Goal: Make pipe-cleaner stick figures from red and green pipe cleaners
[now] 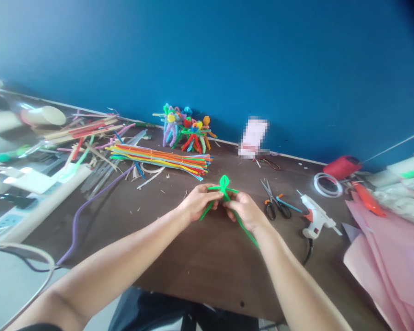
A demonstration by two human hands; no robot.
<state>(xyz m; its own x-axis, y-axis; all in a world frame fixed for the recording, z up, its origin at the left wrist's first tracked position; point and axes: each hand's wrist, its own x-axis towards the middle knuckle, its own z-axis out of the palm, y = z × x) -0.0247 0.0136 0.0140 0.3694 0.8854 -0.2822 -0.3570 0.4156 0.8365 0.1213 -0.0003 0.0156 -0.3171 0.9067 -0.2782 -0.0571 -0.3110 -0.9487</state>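
Green pipe-cleaner figure (223,187) is sitting pinched between the left hand (200,202) and right hand (246,211), both gripping it closely over the table (193,262); scissors (274,202) and a hot glue gun (315,216) are lying rightward, bundled pipe cleaners (158,161) and colourful pipe-cleaner figures (186,131) standing farther off.

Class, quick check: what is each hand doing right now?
Left hand: closed, pinching the green pipe cleaner figure.
Right hand: closed, holding the same figure.

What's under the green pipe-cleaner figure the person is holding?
Dark brown desk lies beneath the green pipe-cleaner figure; the left hand and right hand hide its middle.
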